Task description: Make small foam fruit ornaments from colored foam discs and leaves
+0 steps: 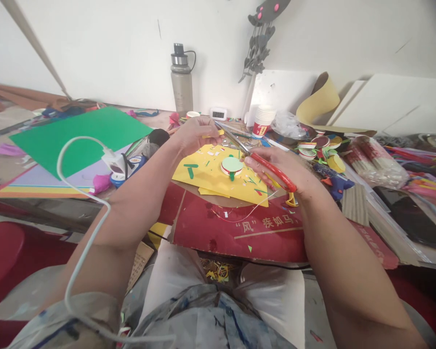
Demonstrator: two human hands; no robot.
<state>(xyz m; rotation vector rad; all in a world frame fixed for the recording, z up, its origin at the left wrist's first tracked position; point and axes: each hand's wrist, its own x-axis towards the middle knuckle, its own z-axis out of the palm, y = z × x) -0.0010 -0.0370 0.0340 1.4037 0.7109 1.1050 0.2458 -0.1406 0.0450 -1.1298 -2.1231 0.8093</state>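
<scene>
My left hand (198,132) is closed in a pinch on a small yellow paper piece (220,132). Wrapped in my right hand (276,162) are red-handled scissors (274,169), their blades pointing up and left towards that piece. Whether the blades touch it, I cannot tell. Below both hands lies a yellow paper sheet (189,180) strewn with small scraps. On it rests a round, pale green-topped piece (232,165) with a red-and-white rim and darker green tabs. Green paper strips (191,170) lie to its left.
A grey bottle (182,85), small digital clock (218,114) and stacked paper cups (264,121) stand by the wall. Green sheet (83,135) at left; phone (414,218) at right. A white cable (90,242) crosses my left arm. Red printed board (203,228) edges the table.
</scene>
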